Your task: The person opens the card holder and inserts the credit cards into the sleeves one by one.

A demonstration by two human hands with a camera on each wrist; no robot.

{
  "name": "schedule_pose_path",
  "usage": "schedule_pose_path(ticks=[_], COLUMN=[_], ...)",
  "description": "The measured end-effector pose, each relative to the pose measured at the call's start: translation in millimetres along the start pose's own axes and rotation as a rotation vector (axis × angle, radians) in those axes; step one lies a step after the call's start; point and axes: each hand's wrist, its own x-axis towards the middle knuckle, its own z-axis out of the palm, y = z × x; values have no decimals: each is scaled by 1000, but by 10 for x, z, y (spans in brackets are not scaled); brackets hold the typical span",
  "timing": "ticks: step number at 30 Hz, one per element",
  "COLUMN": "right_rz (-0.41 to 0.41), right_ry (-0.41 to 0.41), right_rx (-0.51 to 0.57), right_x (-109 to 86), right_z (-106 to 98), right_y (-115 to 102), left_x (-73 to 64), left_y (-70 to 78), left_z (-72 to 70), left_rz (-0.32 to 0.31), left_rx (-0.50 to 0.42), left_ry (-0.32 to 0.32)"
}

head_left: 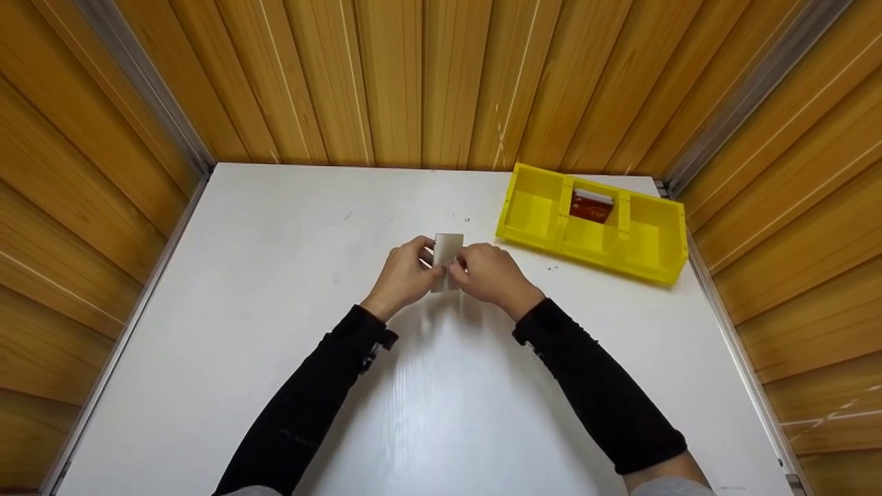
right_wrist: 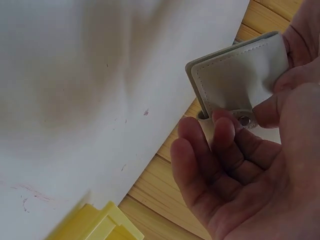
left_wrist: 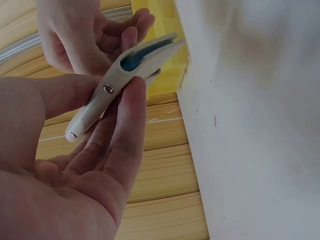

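A small pale grey card wallet (head_left: 449,246) is held upright a little above the white table (head_left: 275,386). My left hand (head_left: 405,275) grips it from the left, thumb on one face and fingers on the other. From the right, my right hand (head_left: 493,273) pinches the wallet's strap (right_wrist: 231,114) beside a metal snap button (right_wrist: 244,120). Stitching runs along the wallet's edge in the right wrist view. Seen end-on in the left wrist view, the wallet (left_wrist: 97,102) is folded, with a blue lining (left_wrist: 132,61) inside the fold.
A yellow three-compartment box (head_left: 651,241) stands at the table's back right. Its middle compartment holds a red card (head_left: 591,207) with white-edged cards behind it. Wood-patterned panels (head_left: 386,83) wall the table at the back and both sides.
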Motion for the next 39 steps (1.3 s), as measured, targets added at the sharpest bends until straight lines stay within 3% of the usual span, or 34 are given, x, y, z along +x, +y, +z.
schedule_pose_path(ticks=[6,19,39], right_rz=[-11,-89,-25], right_ry=[26,49,82], right_rx=[-33,1,20], right_x=[3,-22,-52], right_z=[39,47,-87], right_y=[32,75,200], left_x=[1,-22,20], left_y=[35,-18,-197], left_z=[54,16,-103], left_rz=[19,-42,-87], left_rx=[9,-35,-19], left_ry=[1,2,13])
